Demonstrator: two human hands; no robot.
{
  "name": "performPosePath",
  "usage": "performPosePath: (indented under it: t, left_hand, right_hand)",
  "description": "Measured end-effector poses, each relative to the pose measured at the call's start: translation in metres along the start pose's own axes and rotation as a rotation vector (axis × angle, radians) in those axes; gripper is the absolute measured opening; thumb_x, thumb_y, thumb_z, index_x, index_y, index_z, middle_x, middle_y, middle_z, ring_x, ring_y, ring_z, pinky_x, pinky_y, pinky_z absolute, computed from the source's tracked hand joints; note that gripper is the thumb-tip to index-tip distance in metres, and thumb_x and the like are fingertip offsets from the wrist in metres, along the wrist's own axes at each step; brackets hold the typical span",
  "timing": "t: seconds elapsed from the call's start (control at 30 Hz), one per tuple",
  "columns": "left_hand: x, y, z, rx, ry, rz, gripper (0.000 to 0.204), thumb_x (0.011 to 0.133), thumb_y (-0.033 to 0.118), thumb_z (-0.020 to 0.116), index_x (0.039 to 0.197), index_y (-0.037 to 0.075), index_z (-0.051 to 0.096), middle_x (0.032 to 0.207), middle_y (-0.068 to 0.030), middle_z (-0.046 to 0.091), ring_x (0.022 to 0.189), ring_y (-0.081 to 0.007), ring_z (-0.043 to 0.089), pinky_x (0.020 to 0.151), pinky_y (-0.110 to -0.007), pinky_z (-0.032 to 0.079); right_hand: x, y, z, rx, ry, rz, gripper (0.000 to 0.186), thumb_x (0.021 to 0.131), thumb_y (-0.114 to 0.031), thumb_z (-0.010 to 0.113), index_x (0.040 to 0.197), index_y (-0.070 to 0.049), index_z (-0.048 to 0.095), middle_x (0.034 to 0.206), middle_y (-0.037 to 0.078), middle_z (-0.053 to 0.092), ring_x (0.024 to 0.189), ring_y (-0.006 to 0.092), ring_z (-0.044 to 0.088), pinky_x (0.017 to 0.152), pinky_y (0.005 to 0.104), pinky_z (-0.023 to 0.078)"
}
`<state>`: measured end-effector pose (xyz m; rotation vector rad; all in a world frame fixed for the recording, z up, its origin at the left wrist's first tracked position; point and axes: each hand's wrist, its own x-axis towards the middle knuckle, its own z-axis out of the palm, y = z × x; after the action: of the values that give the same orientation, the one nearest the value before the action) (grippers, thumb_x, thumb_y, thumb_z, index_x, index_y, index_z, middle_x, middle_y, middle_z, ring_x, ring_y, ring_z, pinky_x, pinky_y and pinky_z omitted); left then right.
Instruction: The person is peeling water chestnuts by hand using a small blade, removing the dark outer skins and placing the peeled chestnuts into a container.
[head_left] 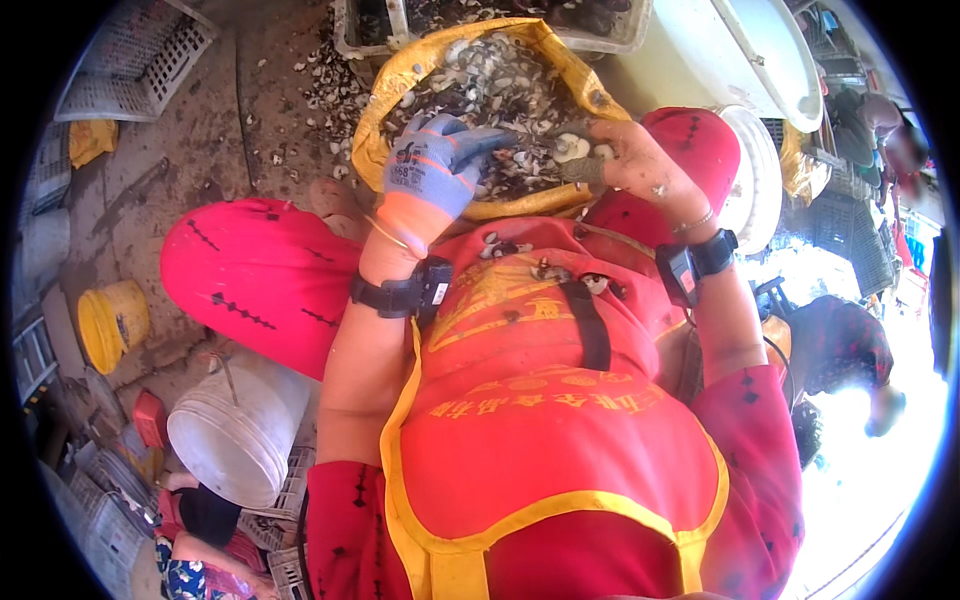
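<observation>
A yellow-rimmed sack (pixel 372 125) full of small dark and pale shells (pixel 490 75) stands between my knees. Over its left part is my left hand (pixel 430 165), in a grey-blue glove with an orange cuff; its fingers are bent and closed, and dark fingertips point right across the shells. My right hand (pixel 645 165) is bare apart from a dark covering on one digit, and its fingers close together at the sack's right rim. A pale round shell (pixel 572 148) shows beside them. What either hand grips is too small or hidden to make out.
Beyond the sack stands a grey crate (pixel 610 30), with a large pale tub (pixel 740 60) to its right. Loose shells litter the floor left of the sack. A white bucket (pixel 230 440) and yellow bucket (pixel 110 320) are at left. Other people sit at lower left and right.
</observation>
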<state>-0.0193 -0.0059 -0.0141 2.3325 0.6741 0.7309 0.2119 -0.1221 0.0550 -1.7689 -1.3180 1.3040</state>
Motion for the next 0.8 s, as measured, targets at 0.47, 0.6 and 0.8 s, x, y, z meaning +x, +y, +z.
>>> performPosePath:
  t: [0.47,0.6,0.8]
  left_hand:
    - [0.010,0.012,-0.020,0.012,0.042,0.189,0.043,0.067,0.001,0.064,0.098,0.029,0.073,0.083,-0.0030,0.058,0.083,-0.0247,0.054,0.074,-0.037,0.049]
    - [0.006,0.004,-0.012,-0.446,-0.059,0.058,0.038,0.075,0.000,0.064,0.107,0.018,0.071,0.088,-0.0001,0.065,0.084,-0.0162,0.058,0.076,-0.028,0.049]
    - [0.008,0.017,0.000,-1.105,-0.059,-0.447,0.028,0.091,0.004,0.059,0.118,0.003,0.064,0.105,-0.0033,0.068,0.092,-0.0071,0.060,0.083,-0.022,0.048]
  right_hand:
    - [-0.024,-0.007,-0.007,0.492,-0.104,0.073,0.037,0.084,-0.020,0.063,0.110,0.006,0.056,0.087,0.006,0.066,0.064,0.0065,0.054,0.054,0.0196,0.042]
    - [-0.011,-0.008,-0.017,0.607,-0.394,0.187,0.042,0.083,-0.025,0.065,0.113,0.003,0.058,0.088,0.004,0.066,0.063,0.0034,0.052,0.054,0.0169,0.040]
    - [-0.001,-0.015,0.018,0.342,-0.035,-0.023,0.036,0.082,-0.021,0.073,0.110,-0.001,0.063,0.080,-0.002,0.059,0.065,0.0040,0.051,0.057,0.0185,0.039]
